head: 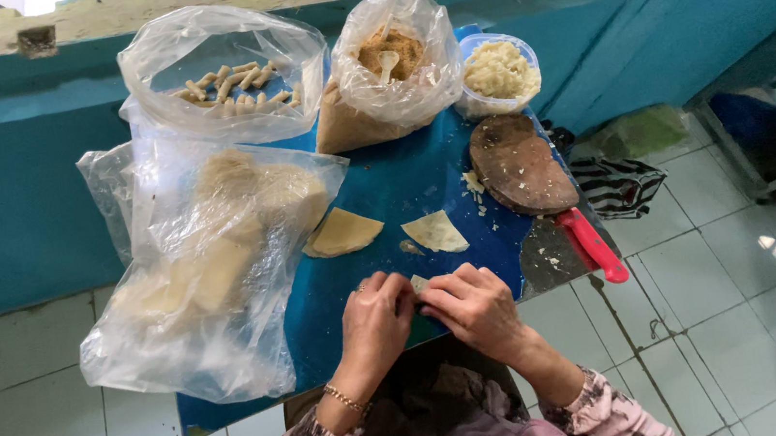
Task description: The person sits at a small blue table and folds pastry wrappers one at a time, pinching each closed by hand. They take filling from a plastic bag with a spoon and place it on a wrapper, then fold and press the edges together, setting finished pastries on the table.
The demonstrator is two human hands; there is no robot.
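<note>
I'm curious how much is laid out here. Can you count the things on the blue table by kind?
Clear plastic bags: 3
Round plastic tub of pale filling: 1
Loose wrapper sheets: 2
Round wooden board: 1
Red-handled knife: 1
Total: 8

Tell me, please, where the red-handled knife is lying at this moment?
In the head view the red-handled knife lies at the right edge of the blue table, just below the round wooden board and right of the right hand.
</note>
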